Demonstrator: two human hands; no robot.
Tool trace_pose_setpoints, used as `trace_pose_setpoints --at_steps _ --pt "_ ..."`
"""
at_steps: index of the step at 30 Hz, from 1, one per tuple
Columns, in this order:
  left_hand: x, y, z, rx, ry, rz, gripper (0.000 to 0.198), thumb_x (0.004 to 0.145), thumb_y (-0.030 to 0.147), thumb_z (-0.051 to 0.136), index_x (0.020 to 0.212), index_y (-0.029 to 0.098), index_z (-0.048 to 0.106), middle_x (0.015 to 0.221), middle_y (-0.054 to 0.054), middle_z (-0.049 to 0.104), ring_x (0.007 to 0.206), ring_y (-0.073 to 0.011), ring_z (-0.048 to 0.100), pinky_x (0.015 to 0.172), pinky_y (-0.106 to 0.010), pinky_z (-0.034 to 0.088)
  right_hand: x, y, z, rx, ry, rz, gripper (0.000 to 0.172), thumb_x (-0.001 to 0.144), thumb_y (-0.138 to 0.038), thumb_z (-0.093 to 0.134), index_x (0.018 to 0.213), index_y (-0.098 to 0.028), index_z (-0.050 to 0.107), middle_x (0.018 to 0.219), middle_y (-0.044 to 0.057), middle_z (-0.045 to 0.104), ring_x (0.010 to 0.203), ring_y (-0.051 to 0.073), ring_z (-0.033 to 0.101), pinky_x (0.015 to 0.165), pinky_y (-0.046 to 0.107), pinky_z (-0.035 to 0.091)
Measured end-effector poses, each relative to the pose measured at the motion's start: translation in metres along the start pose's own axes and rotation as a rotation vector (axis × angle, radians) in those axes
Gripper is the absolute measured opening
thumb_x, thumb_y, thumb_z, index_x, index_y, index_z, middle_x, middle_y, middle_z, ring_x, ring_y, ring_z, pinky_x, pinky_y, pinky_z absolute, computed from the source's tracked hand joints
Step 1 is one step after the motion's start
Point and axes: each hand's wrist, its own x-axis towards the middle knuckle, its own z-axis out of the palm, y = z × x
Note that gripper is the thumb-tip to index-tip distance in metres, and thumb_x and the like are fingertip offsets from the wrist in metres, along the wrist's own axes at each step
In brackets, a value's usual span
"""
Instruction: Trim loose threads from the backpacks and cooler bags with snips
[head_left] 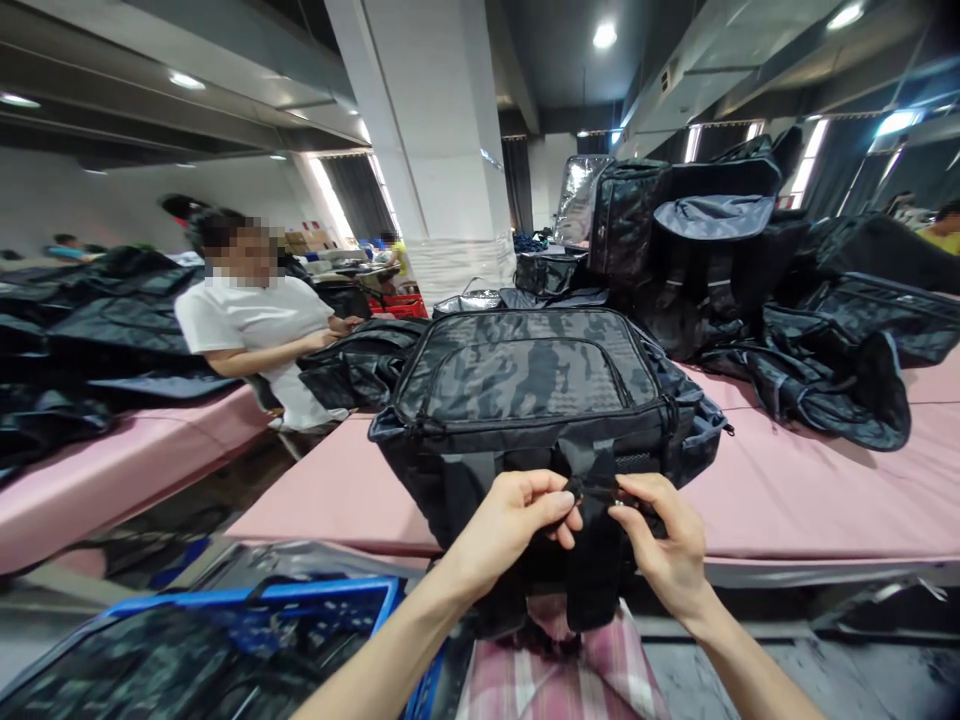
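A dark camouflage bag [536, 385] stands at the front edge of a pink-covered table [810, 490], its zipped lid facing up. My left hand [517, 525] and my right hand [664, 540] meet at the bag's front side. Both pinch a black strap piece [596, 490] between thumb and fingers, left hand on its left end, right hand on its right end. A black strap hangs down below them toward my lap.
More black bags [720, 250] are piled at the back right of the table. A blue bin [225, 650] holding bags sits at lower left. A person in a white shirt [255, 320] works on a bag at a second pink table [112, 460] to the left. A white pillar [442, 140] stands behind.
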Motion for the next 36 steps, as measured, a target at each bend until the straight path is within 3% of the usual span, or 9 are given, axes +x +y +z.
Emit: trace_pose_setpoints --at_steps 5,11,18,22,26,29,32,34,36 --pt "-0.004 -0.007 -0.002 -0.055 -0.024 -0.022 0.023 0.072 0.034 0.062 0.068 0.011 0.061 0.067 -0.005 0.063 0.055 -0.0104 0.055 0.059 -0.021 0.039 0.007 -0.003 0.008 0.035 -0.025 -0.071 0.018 0.079 -0.012 0.056 0.095 -0.02 0.061 0.082 0.004 0.065 0.076 0.017 0.061 0.067 0.032 0.049" --pt "-0.006 -0.013 -0.014 -0.108 -0.041 -0.025 0.026 0.071 0.036 0.064 0.072 0.01 0.065 0.065 -0.003 0.06 0.06 -0.0107 0.054 0.065 -0.022 0.041 0.0 0.004 0.001 0.043 0.06 0.118 0.012 0.08 -0.016 0.057 0.09 -0.022 0.061 0.085 0.002 0.063 0.077 0.015 0.061 0.067 0.028 0.05" --pt "-0.004 -0.016 0.002 -0.173 0.288 0.039 0.021 0.055 0.022 0.075 0.064 0.012 0.059 0.06 0.002 0.057 0.056 -0.008 0.049 0.057 -0.019 0.037 0.01 -0.018 -0.013 -0.155 -0.03 -0.197 0.027 0.079 -0.009 0.057 0.104 -0.018 0.056 0.085 0.005 0.064 0.079 0.016 0.059 0.069 0.031 0.047" --pt "-0.005 -0.01 0.013 -0.066 0.364 0.091 0.017 0.057 0.021 0.072 0.061 0.012 0.059 0.057 0.004 0.055 0.054 -0.0081 0.048 0.054 -0.018 0.036 0.015 -0.028 -0.011 -0.351 -0.019 -0.36 0.029 0.078 -0.008 0.058 0.105 -0.016 0.055 0.081 0.008 0.065 0.073 0.017 0.059 0.064 0.031 0.044" --pt "-0.004 -0.007 0.016 0.054 0.369 0.111 0.012 0.062 0.022 0.069 0.063 0.014 0.06 0.06 0.001 0.057 0.056 -0.0114 0.052 0.055 -0.021 0.041 0.012 -0.024 -0.014 -0.374 0.001 -0.346 0.027 0.076 -0.007 0.059 0.101 -0.019 0.058 0.077 0.005 0.066 0.068 0.017 0.059 0.062 0.031 0.044" --pt "-0.016 -0.025 0.014 0.308 0.491 0.301 0.011 0.068 0.02 0.064 0.079 0.017 0.066 0.08 -0.004 0.063 0.074 -0.0177 0.059 0.068 -0.027 0.047 0.008 -0.015 -0.022 -0.234 0.055 -0.18 0.021 0.079 -0.011 0.056 0.098 -0.021 0.059 0.082 0.004 0.065 0.073 0.017 0.061 0.065 0.031 0.048" --pt "-0.041 -0.063 0.014 0.488 0.702 0.587 0.024 0.073 0.019 0.06 0.096 0.023 0.066 0.098 -0.008 0.063 0.097 -0.0235 0.057 0.087 -0.036 0.044 0.004 -0.007 -0.03 -0.221 0.095 -0.08 0.018 0.08 -0.017 0.057 0.097 -0.023 0.06 0.086 0.005 0.065 0.077 0.019 0.061 0.068 0.033 0.049" --pt "-0.058 -0.088 0.016 0.417 0.687 0.566 0.014 0.074 0.02 0.061 0.086 0.023 0.067 0.083 -0.006 0.065 0.085 -0.0223 0.06 0.081 -0.036 0.047 0.003 -0.005 -0.032 -0.223 0.08 -0.073 0.019 0.079 -0.018 0.058 0.098 -0.023 0.059 0.088 0.005 0.064 0.077 0.019 0.061 0.066 0.032 0.049" --pt "-0.067 -0.101 0.018 0.131 0.672 0.355 0.007 0.075 0.026 0.062 0.078 0.02 0.064 0.072 -0.004 0.062 0.071 -0.019 0.061 0.069 -0.032 0.05 0.006 -0.008 -0.03 -0.201 0.055 -0.078 0.021 0.079 -0.018 0.059 0.1 -0.023 0.059 0.088 0.005 0.064 0.076 0.019 0.061 0.065 0.032 0.049"
